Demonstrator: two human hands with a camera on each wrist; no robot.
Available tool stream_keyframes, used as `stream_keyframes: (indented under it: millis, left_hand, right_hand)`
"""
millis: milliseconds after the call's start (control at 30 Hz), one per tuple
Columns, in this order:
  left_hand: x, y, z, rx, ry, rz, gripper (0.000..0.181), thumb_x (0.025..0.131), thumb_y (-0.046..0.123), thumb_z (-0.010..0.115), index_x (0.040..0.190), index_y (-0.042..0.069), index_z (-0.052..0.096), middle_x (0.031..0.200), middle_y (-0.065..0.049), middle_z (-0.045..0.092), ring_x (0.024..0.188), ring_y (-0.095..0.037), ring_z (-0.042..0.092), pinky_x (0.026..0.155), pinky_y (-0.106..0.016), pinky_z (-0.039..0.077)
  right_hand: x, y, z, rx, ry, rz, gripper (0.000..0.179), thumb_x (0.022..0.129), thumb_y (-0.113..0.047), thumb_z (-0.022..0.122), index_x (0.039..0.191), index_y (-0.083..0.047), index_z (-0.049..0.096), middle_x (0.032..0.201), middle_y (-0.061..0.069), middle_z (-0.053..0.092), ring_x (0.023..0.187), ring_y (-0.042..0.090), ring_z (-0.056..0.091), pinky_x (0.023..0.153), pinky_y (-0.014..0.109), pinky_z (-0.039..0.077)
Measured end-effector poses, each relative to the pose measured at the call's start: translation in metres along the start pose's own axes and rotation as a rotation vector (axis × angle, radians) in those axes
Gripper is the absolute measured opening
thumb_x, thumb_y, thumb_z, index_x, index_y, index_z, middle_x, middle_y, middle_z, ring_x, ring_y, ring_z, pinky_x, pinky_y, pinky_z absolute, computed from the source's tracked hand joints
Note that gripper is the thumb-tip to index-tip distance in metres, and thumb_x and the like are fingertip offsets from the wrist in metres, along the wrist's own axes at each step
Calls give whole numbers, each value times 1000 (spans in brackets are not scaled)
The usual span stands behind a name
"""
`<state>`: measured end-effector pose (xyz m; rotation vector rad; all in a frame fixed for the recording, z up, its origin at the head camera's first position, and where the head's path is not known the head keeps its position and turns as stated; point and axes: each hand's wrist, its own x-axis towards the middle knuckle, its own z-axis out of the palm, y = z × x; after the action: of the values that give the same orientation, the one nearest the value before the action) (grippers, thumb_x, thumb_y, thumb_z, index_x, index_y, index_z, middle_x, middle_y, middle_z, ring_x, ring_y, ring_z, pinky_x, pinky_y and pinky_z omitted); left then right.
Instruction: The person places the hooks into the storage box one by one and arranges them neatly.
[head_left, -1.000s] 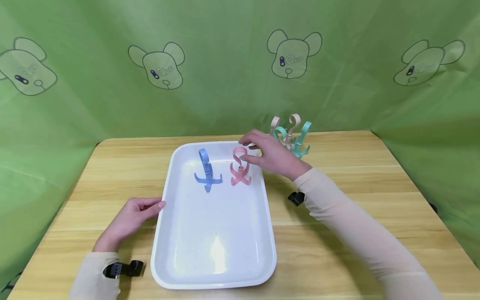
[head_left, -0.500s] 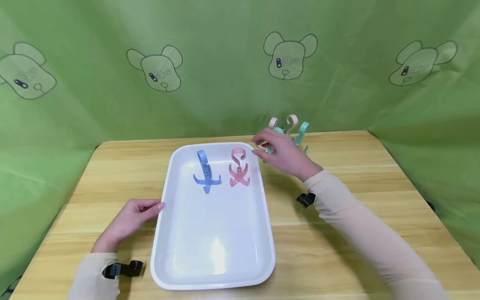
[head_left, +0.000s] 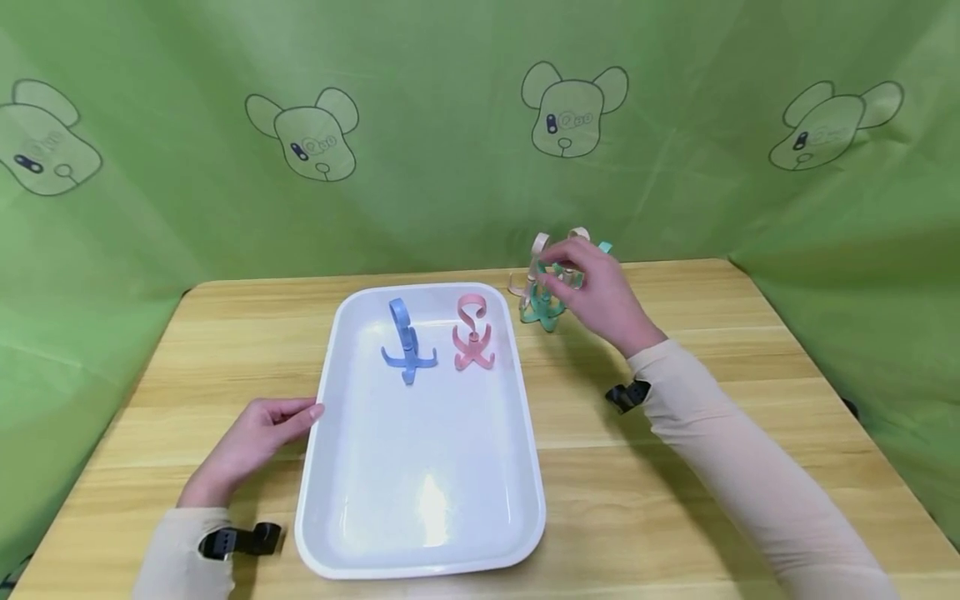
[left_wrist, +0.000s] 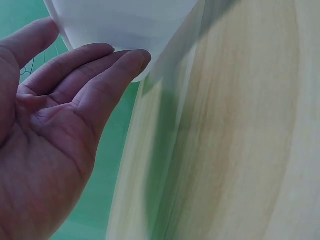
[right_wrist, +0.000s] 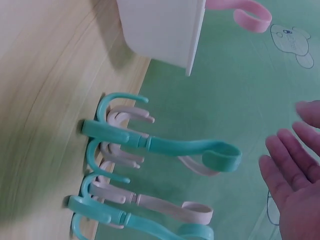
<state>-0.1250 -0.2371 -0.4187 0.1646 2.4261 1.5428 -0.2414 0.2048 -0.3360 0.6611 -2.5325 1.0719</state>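
A white tray (head_left: 420, 442) lies on the wooden table, with a blue four-pronged hook (head_left: 409, 360) and a pink one (head_left: 473, 352) standing upright inside its far end. My left hand (head_left: 258, 437) holds the tray's left edge, thumb at the rim and fingers against the outer wall (left_wrist: 125, 30). Beyond the tray's far right corner, my right hand (head_left: 600, 292) hovers beside a green pronged hook (head_left: 544, 315). The right wrist view shows that hand (right_wrist: 302, 195) apart from the green hook's curled top (right_wrist: 222, 157), with nothing in its fingers.
Pale pink hooks (right_wrist: 172, 209) and a second green hook (right_wrist: 102, 210) stand close together around the nearest green one, at the table's far edge. A green curtain (head_left: 450, 208) with bear outlines hangs behind. Bare wood (head_left: 675, 350) shows right of the tray.
My right hand has moved away from the pink hook in the tray, rightward to the green and pale pink hooks outside it. The left hand stays at the tray's edge.
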Motion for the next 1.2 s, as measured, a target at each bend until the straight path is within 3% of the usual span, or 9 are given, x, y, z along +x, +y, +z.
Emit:
stream_keyframes:
  millis: [133, 333, 667, 900, 1200]
  left_hand:
    - [0, 1, 0, -10, -3, -9, 48, 100, 29, 59, 127, -10, 58, 125, -21, 62, 118, -30, 57, 89, -22, 50]
    - [0, 1, 0, -11, -4, -2, 47, 100, 28, 59, 127, -11, 58, 124, -21, 62, 117, -29, 58, 89, -21, 49]
    - [-1, 1, 0, -23, -10, 5, 47, 100, 27, 60, 127, -11, 58, 123, -21, 63, 114, -26, 60, 89, -23, 50]
    - [-2, 4, 0, -6, -15, -11, 49, 101, 31, 58, 128, -9, 58, 124, -20, 63, 117, -29, 59, 94, -32, 50]
    - [-1, 2, -1, 7, -10, 6, 47, 100, 29, 60, 128, -9, 59, 125, -21, 62, 117, -31, 58, 90, -22, 49]
  right_hand:
    - [1, 5, -2, 8, 47, 44, 27, 91, -10, 72, 116, -1, 65, 114, 12, 62, 108, 31, 58, 97, 46, 47]
    - [6, 14, 5, 54, 80, 108, 36, 92, -13, 71, 123, 1, 62, 118, 15, 59, 114, 32, 57, 100, 36, 47]
    - [9, 30, 12, 20, 49, 179, 41, 92, -9, 70, 129, 4, 58, 123, 18, 58, 115, 33, 58, 95, 39, 51]
    - [8, 36, 15, -1, 8, 204, 40, 94, -7, 67, 131, 5, 56, 123, 19, 58, 114, 32, 58, 93, 37, 53]
    - [9, 38, 17, -8, 11, 207, 33, 95, 1, 61, 128, 5, 57, 117, 18, 59, 108, 31, 59, 92, 41, 53]
